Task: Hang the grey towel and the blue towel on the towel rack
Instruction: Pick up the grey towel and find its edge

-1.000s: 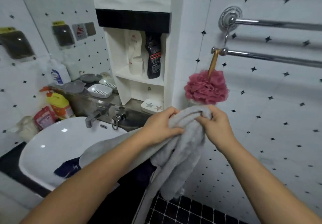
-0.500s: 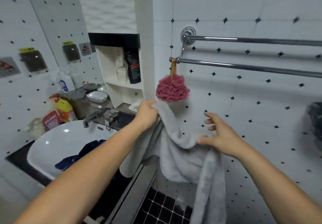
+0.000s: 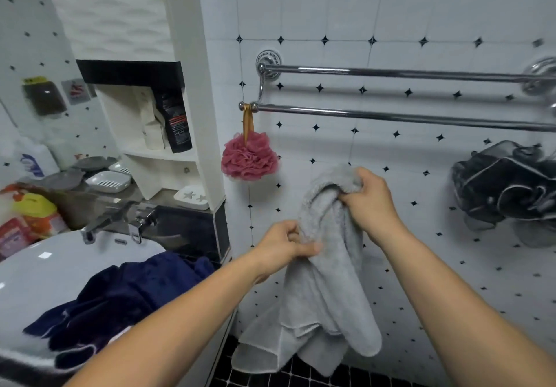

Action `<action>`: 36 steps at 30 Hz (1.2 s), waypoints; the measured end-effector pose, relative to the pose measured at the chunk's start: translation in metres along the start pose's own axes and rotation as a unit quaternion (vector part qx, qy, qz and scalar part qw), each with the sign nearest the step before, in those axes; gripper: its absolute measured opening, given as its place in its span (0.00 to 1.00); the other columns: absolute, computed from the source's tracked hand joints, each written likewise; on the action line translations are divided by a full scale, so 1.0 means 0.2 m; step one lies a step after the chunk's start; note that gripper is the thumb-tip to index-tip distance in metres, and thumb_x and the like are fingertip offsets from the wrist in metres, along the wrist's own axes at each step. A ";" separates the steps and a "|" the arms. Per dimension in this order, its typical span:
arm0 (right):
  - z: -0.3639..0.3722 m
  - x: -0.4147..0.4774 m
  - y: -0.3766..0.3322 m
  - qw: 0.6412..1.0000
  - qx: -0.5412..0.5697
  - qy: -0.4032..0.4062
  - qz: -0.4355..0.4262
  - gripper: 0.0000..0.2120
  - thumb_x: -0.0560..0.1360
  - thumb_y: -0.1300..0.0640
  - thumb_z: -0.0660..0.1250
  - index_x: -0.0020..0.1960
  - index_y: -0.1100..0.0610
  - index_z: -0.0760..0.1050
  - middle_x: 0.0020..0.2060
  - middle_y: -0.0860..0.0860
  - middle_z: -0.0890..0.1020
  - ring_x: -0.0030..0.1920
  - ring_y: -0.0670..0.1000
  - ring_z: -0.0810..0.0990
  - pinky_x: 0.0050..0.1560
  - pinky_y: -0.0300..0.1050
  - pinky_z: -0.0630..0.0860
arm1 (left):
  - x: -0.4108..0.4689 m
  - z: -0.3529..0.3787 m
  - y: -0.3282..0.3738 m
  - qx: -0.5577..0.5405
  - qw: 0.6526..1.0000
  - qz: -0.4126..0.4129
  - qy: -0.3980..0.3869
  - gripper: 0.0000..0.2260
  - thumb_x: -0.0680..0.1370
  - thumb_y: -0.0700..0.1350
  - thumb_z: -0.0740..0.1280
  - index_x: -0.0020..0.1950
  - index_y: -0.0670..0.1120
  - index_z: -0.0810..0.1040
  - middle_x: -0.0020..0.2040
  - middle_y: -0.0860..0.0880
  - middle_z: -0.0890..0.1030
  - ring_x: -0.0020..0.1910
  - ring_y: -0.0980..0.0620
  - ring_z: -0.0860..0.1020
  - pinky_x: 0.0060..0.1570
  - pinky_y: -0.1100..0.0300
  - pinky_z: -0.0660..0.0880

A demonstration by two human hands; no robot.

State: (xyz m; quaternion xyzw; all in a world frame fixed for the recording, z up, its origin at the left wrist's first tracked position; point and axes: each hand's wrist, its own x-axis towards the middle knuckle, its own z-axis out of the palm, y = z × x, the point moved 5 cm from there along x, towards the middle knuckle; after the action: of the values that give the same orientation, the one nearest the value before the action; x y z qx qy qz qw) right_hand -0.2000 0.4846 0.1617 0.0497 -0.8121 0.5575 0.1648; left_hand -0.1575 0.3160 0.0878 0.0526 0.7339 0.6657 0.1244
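The grey towel (image 3: 325, 290) hangs bunched in front of the tiled wall, below the towel rack. My right hand (image 3: 368, 201) grips its top fold. My left hand (image 3: 284, 243) pinches its left edge a little lower. The chrome towel rack (image 3: 391, 115) has two bars on the wall above both hands, and both bars are bare of towels. The dark blue towel (image 3: 126, 296) lies crumpled in the white sink (image 3: 45, 269) at the lower left.
A pink bath pouf (image 3: 249, 158) hangs from the rack's left end. A black bath pouf (image 3: 508, 188) hangs at the right. A faucet (image 3: 111, 221), bottles and soap dishes crowd the ledge behind the sink. A shelf niche (image 3: 156, 133) holds bottles.
The view has turned right toward the rack. My right hand went from reaching open to gripping the towel's top, and my left hand dropped to pinch the towel's edge lower down.
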 end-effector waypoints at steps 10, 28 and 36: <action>-0.06 -0.16 -0.04 0.979 -0.129 -0.094 -0.124 0.45 0.68 0.56 0.75 0.76 0.40 0.53 0.71 0.40 0.57 0.70 0.37 0.61 0.70 0.43 0.65 | 0.15 0.09 0.44 -0.297 0.955 0.014 0.006 0.06 0.80 0.34 0.60 0.48 0.37 0.77 0.32 0.45 0.78 0.29 0.50 0.77 0.29 0.61 0.75; -0.09 -0.35 -0.03 0.939 0.299 0.105 0.132 0.07 0.73 0.71 0.66 0.44 0.61 0.80 0.30 0.51 0.84 0.30 0.47 0.82 0.28 0.40 0.77 | 0.17 0.29 0.48 -0.322 0.945 -0.047 0.034 0.08 0.78 0.32 0.57 0.42 0.40 0.73 0.40 0.39 0.73 0.40 0.44 0.74 0.52 0.44 0.75; -0.05 -0.15 0.00 0.822 0.473 0.190 0.253 0.07 0.74 0.75 0.63 0.44 0.65 0.75 0.29 0.58 0.77 0.26 0.52 0.78 0.27 0.44 0.79 | -0.03 0.13 0.19 0.022 0.982 0.166 -0.082 0.26 0.68 0.42 0.74 0.65 0.52 0.75 0.57 0.57 0.82 0.57 0.58 0.80 0.55 0.65 0.76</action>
State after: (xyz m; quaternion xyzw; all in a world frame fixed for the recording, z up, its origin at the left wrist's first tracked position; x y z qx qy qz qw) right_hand -0.1691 0.4904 0.1547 -0.1919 -0.3853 0.8939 0.1251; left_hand -0.1478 0.3439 0.1243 0.2309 0.7165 0.6544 0.0710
